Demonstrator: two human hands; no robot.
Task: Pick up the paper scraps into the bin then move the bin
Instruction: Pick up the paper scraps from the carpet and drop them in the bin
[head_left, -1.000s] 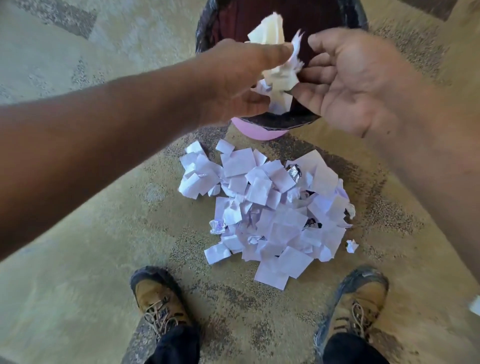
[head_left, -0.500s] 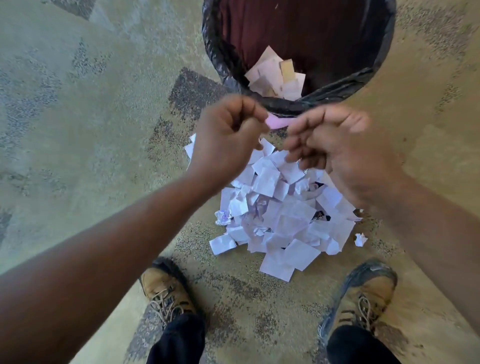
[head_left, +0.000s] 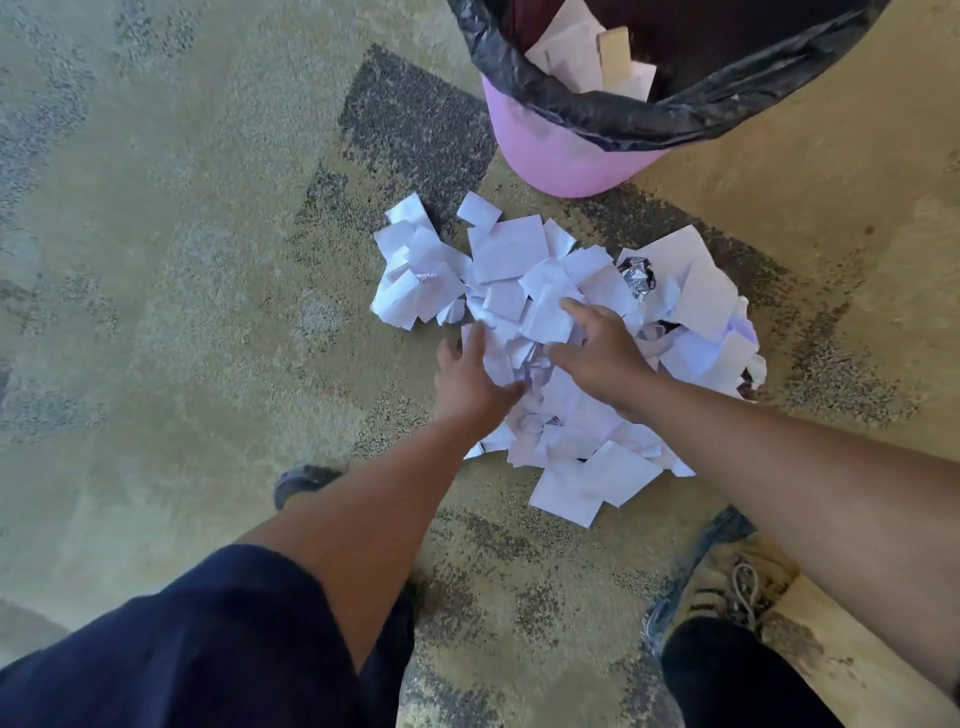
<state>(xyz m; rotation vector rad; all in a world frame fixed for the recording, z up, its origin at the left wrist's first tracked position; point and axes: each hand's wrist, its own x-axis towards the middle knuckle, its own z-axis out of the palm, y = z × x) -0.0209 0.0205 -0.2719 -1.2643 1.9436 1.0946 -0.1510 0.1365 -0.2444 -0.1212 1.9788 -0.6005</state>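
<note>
Both grips, my left hand and right hand, lie spread-fingered on the paper scraps heaped on the floor, placed to gather a handful for the bin just beyond.

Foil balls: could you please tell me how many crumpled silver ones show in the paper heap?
1: a foil ball lies at the far edge of the paper heap, toward the bin. Others may be buried.
</note>
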